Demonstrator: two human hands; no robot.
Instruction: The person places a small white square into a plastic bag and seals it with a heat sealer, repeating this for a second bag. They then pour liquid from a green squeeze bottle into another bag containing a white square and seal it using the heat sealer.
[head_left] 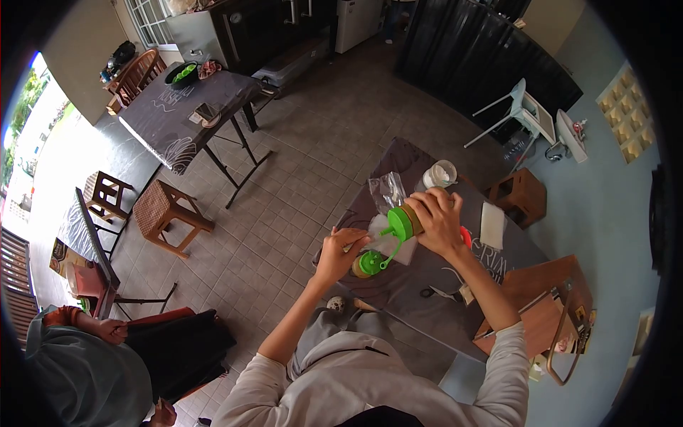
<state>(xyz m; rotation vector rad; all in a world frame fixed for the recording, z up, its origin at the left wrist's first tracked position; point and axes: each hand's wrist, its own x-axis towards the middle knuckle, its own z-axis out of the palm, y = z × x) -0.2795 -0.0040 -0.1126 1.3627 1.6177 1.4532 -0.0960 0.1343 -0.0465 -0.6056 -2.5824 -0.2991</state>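
My right hand (437,217) grips a squeeze bottle (404,223) with a green cap and brownish contents. The bottle is tilted, its spout pointing left and its strap hanging down. My left hand (340,255) has thumb and fingers drawn together at the edge of a thin clear plastic bag (403,252), just left of that spout. Below the left fingers a second green-capped squeeze bottle (368,264) stands at the table's edge. Another clear plastic bag (388,191) lies farther back, beside a white-lidded tub (440,174).
On my dark-covered table (427,299) are scissors (442,292), a white pack (492,225) and a red item (466,236). A wooden box (541,302) is at the right. Another person (85,370) sits at lower left. Brown stools (167,213) and a second table (178,121) stand leftward.
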